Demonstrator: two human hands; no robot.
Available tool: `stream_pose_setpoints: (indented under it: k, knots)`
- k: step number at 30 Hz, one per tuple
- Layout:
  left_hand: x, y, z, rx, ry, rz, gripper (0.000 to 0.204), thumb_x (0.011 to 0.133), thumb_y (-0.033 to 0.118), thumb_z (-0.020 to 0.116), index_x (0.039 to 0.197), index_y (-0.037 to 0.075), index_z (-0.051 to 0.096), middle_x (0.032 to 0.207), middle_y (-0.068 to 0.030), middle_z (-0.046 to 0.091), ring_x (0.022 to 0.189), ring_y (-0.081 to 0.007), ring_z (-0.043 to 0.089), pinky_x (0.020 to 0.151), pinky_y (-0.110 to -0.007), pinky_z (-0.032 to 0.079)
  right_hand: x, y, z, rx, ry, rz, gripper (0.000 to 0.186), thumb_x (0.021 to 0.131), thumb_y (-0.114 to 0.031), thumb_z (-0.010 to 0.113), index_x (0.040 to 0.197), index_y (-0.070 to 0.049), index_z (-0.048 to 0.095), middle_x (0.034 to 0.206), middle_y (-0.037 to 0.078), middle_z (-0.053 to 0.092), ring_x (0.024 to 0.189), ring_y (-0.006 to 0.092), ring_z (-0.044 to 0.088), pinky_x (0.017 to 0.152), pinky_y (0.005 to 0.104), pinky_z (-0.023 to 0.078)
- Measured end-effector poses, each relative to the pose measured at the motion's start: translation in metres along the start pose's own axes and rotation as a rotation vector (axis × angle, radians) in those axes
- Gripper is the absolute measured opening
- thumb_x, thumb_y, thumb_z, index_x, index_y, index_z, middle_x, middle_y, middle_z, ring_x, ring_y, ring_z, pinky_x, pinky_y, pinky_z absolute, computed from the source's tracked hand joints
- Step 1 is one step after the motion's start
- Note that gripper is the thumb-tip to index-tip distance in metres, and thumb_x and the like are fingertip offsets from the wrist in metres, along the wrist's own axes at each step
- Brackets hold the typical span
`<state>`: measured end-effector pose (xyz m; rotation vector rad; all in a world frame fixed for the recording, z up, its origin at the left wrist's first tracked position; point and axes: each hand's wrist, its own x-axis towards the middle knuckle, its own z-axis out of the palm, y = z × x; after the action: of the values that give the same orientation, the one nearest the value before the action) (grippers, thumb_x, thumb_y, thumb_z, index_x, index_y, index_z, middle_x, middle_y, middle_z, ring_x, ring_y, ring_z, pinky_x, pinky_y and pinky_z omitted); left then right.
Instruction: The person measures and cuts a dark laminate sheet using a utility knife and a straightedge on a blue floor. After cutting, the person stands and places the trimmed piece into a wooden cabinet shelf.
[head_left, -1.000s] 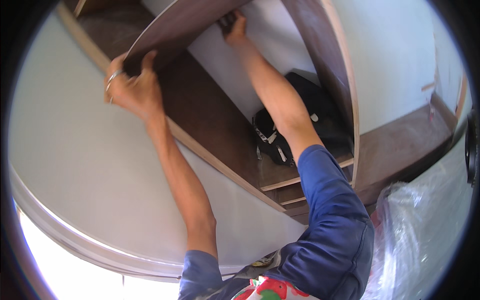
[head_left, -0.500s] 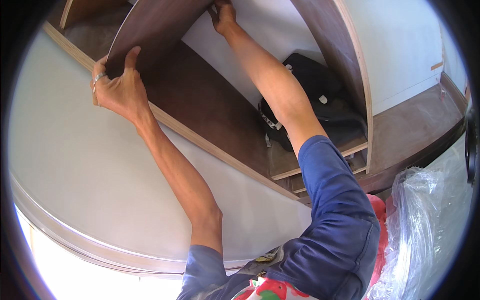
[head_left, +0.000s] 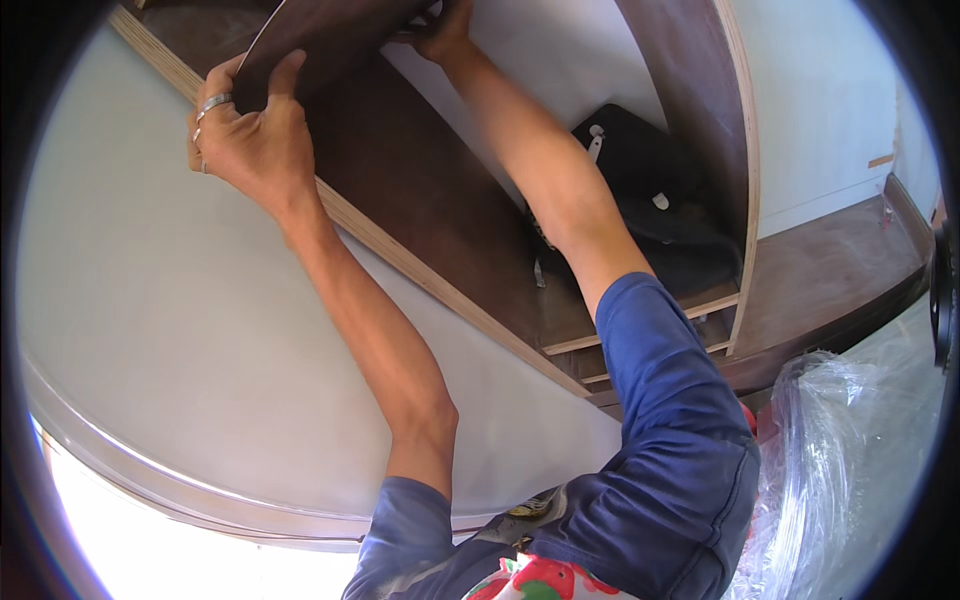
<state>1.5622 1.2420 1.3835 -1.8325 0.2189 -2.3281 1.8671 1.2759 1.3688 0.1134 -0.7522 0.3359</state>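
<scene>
A dark brown board (head_left: 330, 50) with a thin pale edge slants across the top of the view, partly cut off by the frame. My left hand (head_left: 255, 140), with rings on its fingers, grips the board's near left corner, thumb on the face and fingers round the edge. At the board's right side my right hand (head_left: 440, 38) is closed at its edge, the fingertips partly hidden. Both hands are over an open brown cabinet (head_left: 420, 200) with pale plywood edges. A black bag (head_left: 660, 220) lies inside it, partly covered by my right forearm.
A smooth pale grey panel (head_left: 200, 320) borders the cabinet's near left side. An upright brown divider (head_left: 690, 90) stands right of the bag. Beyond it is a brown ledge (head_left: 830, 270) against a white wall (head_left: 820, 110). Crumpled clear plastic sheeting (head_left: 820, 450) lies at the lower right.
The board and both hands have moved up and away, so less of the board shows. My left hand keeps its grip. The cabinet sits slightly differently in the view.
</scene>
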Motion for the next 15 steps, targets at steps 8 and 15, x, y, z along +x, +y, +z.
stream_pose_setpoints:
  k: [8, 15]
  knots:
    - [0.005, 0.003, 0.001, -0.181, -0.06, -0.069, 0.029, 0.07, 0.012, 0.091, 0.093, 0.007, 0.075, 0.083, -0.0034, 0.072, 0.086, -0.0194, 0.065, 0.081, -0.033, 0.048, -0.022, 0.006, 0.013, 0.095, -0.384, -0.063, 0.096, 0.09, -0.081, 0.041, 0.162, -0.023, 0.016, 0.165, 0.009, 0.02, 0.147, 0.0391, 0.028, 0.115, 0.0681, 0.025]
    - [0.003, 0.015, -0.002, -0.114, -0.032, -0.077, 0.024, 0.074, 0.008, 0.089, 0.092, 0.005, 0.074, 0.089, -0.0057, 0.072, 0.086, -0.019, 0.065, 0.081, -0.034, 0.05, -0.014, 0.008, 0.008, -0.032, -0.013, 0.029, 0.112, 0.082, -0.09, 0.042, 0.164, -0.022, 0.007, 0.169, 0.012, 0.009, 0.154, 0.0393, 0.011, 0.114, 0.074, 0.022]
